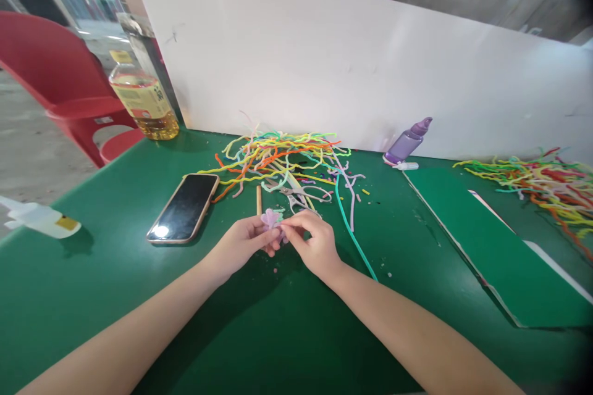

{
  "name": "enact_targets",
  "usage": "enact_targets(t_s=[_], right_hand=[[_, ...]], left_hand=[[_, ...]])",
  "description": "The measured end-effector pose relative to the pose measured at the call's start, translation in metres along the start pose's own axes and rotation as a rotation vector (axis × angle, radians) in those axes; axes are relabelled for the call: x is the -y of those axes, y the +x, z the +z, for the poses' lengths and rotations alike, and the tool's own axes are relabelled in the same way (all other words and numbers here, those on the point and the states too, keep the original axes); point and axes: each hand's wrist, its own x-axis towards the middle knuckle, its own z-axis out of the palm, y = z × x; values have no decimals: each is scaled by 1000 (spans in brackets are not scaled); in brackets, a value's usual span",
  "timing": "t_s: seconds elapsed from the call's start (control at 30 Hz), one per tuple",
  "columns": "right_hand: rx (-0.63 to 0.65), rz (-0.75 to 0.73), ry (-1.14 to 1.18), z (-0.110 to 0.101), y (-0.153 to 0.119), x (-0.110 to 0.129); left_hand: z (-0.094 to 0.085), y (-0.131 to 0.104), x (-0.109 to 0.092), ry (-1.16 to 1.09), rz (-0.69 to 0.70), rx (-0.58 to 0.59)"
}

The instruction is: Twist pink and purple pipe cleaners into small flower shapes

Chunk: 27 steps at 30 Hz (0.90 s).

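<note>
A small purple flower-like piece (270, 218) is pinched between the thumb and fingers of my left hand (245, 241), over the middle of the green table (222, 333). My right hand (315, 241) meets it from the right, thumb and index finger pressed together at the edge of the piece; what lies between those fingertips is too small to tell. Just beyond the hands lie scissors (296, 196) and a short wooden stick (259, 200). Behind them spreads a heap of colourful fuzzy stems (278, 154).
A phone (185, 208) lies left of the hands, with a white glue bottle (44, 219) farther left. An oil bottle (146, 102) stands at the back left. On the right are a purple bottle (407, 143), a green board (491, 247) and more stems (556, 182).
</note>
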Motion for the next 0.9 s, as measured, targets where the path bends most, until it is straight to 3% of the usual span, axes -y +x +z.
enact_targets(t_s=[0.23,0.47,0.73,0.9], right_hand=[[10,-41,-7,1,2,-4],[-8,-47,-10,2,2,-9],[-18,-66,-32,2,1,-5],[-47,-11,5,4,-1,0]], left_hand=[[-1,1,6,128,20,24],[2,0,3,-2,-41,-9],[0,-1,1,157,77,-20],[0,-2,-3,126,101,-57]])
